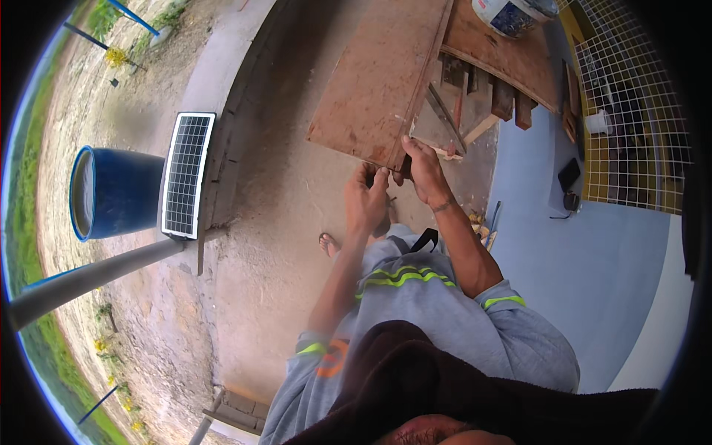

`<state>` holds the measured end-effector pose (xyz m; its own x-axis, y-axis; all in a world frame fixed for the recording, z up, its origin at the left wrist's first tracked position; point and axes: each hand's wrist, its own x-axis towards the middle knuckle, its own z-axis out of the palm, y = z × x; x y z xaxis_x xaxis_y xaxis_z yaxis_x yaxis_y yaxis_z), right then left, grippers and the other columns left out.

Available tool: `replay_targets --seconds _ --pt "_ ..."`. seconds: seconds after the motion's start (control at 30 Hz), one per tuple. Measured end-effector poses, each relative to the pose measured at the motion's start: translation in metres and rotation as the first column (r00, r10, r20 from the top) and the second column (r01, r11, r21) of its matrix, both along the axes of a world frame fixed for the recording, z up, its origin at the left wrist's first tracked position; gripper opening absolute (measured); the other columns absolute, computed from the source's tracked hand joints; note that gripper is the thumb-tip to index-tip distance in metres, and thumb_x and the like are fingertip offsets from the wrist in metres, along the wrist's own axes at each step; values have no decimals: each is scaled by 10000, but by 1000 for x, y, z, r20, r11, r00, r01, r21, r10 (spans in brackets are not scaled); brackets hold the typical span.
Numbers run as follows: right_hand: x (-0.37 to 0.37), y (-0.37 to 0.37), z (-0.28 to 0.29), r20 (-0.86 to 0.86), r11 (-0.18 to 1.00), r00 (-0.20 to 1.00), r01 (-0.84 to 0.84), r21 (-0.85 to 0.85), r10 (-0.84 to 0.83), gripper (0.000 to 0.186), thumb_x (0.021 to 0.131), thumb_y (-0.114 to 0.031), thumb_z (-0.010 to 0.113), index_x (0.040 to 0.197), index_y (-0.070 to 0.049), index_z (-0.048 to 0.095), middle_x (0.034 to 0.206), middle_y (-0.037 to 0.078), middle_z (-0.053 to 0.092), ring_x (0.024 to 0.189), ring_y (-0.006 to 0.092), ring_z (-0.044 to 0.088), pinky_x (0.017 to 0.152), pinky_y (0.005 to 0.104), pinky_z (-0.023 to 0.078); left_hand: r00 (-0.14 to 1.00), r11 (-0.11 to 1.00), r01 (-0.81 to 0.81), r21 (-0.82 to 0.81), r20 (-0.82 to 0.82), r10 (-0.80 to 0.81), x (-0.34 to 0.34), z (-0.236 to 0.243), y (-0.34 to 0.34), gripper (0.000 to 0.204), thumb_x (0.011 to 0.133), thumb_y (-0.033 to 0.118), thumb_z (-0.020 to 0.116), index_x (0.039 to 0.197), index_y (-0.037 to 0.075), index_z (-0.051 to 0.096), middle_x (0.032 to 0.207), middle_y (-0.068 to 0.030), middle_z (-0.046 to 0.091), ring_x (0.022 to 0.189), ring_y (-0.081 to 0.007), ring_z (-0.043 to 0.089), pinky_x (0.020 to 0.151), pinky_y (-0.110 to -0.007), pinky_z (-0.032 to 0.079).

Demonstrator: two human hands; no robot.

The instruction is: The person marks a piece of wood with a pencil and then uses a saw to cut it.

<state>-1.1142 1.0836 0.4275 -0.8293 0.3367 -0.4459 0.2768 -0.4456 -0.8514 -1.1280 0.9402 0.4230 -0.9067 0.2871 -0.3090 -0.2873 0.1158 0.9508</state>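
A long reddish-brown plywood panel stretches away from me, its near end just in front of my body. My left hand is closed at the middle of that near edge, with its fingers curled and partly hidden under the wood. At the near right corner, my right hand grips the panel, its thumb along the side edge. The two hands are close together. Whether something small also sits between the fingers cannot be made out.
Beyond on the right, a paint-stained white bucket stands on another plywood sheet with timber pieces beneath. A blue wall and white wire grid are right. Left are a solar panel and blue barrel.
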Motion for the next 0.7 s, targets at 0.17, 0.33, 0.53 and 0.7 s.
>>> replay_targets --seconds 0.17,0.33,0.53,0.7 --pt "0 1 -1 16 1000 1000 -7 13 7 365 1042 -312 424 954 -12 610 657 69 606 482 156 546 459 297 445 1000 999 12 -44 29 -10 -3 3 -4 243 937 251 642 914 10 620 764 -27 626 674 -83 543 605 -252 443" --pt "0 -1 0 20 1000 1000 4 5 -4 365 1039 -310 428 960 -5 614 664 68 608 492 156 559 462 303 454 996 999 29 -32 87 -26 0 1 -7 237 936 249 641 914 13 620 757 -22 621 671 -79 541 604 -249 445" --pt "1 1 -6 10 1000 1000 3 21 -3 369 1039 -316 429 964 -4 612 661 66 606 492 154 560 456 301 450 998 1000 10 -14 65 -9 0 -6 -4 219 936 236 634 910 19 621 765 -25 622 673 -69 532 601 -246 442" --pt "3 2 -10 -3 999 999 -41 17 41 344 1047 -321 443 990 -25 609 715 62 627 524 150 566 466 298 435 998 999 1 -34 -59 -3 -1 -17 -3 206 953 219 611 919 16 625 776 -15 624 679 -66 524 602 -238 433"
